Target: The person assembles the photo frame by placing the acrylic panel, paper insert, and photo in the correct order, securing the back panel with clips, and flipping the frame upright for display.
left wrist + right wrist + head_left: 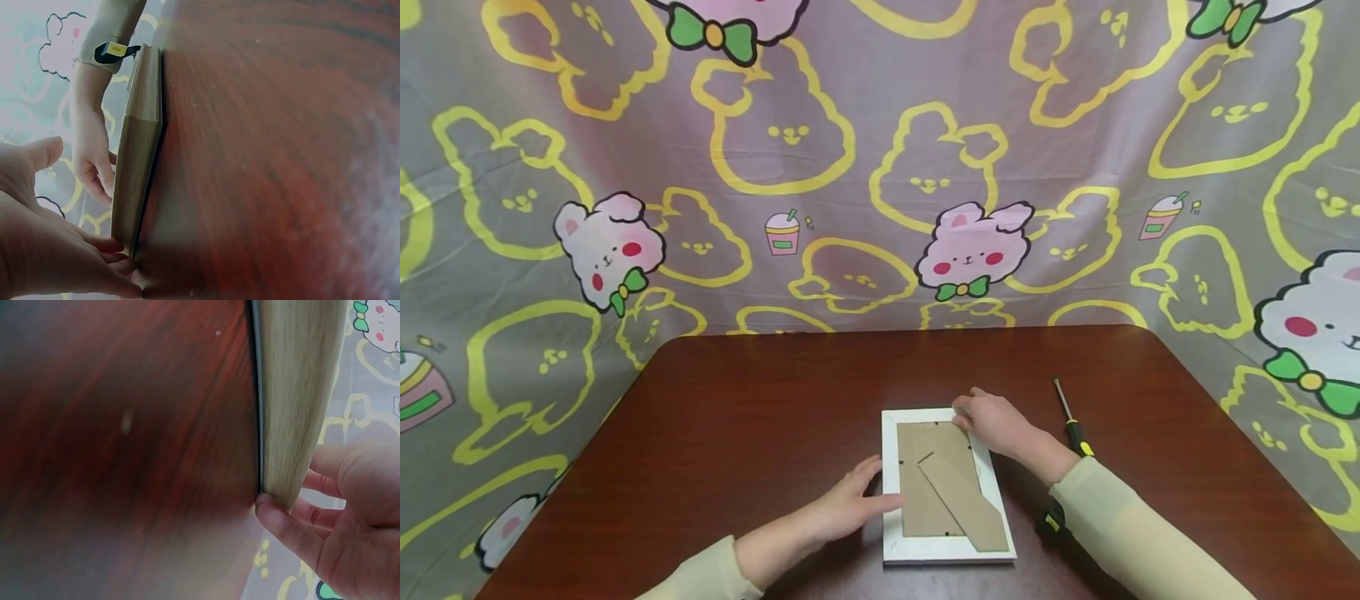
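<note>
A white picture frame [891, 479] lies face down on the table, its brown backing board [917, 442] and slanting easel leg [966, 504] facing up. Along the frame's left side is my left hand [850, 502], fingertips touching the outer edge. Its thumb extends over the border in the head view and stands off the wood in the left wrist view [50, 231]. At the far right corner, my right hand [996, 423] grips the frame with bent fingers. The right wrist view shows that thumb [287, 528] against the corner of the pale wooden side [294, 406].
A screwdriver [1072, 429] with a black and yellow handle lies right of the frame, its shaft pointing away. Nearer, a small black and yellow object [1051, 521] is partly covered by the right sleeve. Patterned cloth [850, 167] hangs around the dark red-brown table [760, 400].
</note>
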A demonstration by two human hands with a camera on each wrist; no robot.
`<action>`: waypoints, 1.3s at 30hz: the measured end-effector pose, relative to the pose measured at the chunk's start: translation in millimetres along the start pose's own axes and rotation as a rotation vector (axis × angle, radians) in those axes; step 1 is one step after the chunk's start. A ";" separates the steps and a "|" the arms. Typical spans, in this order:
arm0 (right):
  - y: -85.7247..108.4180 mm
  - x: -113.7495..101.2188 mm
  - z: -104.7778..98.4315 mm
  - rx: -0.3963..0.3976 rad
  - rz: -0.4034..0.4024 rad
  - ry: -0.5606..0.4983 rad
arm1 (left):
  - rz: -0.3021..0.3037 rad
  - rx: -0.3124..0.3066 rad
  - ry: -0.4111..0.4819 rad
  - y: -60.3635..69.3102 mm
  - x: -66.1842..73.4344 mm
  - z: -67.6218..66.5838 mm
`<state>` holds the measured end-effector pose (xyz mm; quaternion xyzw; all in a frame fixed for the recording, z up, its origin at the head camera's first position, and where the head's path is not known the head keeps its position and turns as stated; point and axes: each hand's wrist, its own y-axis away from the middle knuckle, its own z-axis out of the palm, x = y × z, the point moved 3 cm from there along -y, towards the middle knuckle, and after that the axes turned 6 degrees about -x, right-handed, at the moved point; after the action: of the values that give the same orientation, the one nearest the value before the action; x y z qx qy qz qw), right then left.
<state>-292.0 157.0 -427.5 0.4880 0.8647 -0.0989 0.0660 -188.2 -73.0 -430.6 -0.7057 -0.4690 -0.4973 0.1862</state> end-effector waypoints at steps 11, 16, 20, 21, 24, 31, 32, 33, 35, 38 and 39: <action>0.5 5.8 2.0 0.011 0.036 -0.061 | 0.056 0.018 0.251 -2.7 4.0 4.8; -1.3 10.8 1.5 -0.040 0.120 -0.125 | 0.128 -0.053 0.464 -4.0 8.5 4.2; -2.4 13.1 0.0 -0.079 0.149 -0.181 | 0.120 -0.086 0.471 -5.2 12.3 1.3; -2.4 13.4 -0.9 -0.080 0.145 -0.184 | 0.115 -0.086 0.455 -5.5 13.1 0.5; -1.9 13.2 -2.9 -0.073 0.127 -0.174 | 0.114 -0.078 0.415 -6.2 14.7 -1.7; -0.6 10.6 -3.0 -0.045 0.120 -0.079 | 0.135 -0.057 0.377 -6.2 14.9 -4.8; -0.6 10.0 -2.9 -0.043 0.120 -0.073 | 0.140 -0.055 0.372 -6.3 15.1 -5.3; -0.7 9.3 -3.0 -0.041 0.121 -0.071 | 0.143 -0.053 0.366 -6.4 15.4 -5.9; -0.9 8.4 -3.4 -0.043 0.121 -0.069 | 0.148 -0.048 0.357 -6.6 16.1 -7.0; -1.4 7.2 -4.5 -0.047 0.116 -0.068 | 0.152 -0.043 0.351 -6.4 17.4 -8.2; -1.5 6.9 -5.1 -0.048 0.113 -0.065 | 0.152 -0.040 0.351 -6.1 17.8 -8.5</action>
<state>-297.0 163.2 -423.9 0.5308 0.8353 -0.0901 0.1113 -196.7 -67.7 -412.6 -0.6450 -0.3646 -0.6067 0.2882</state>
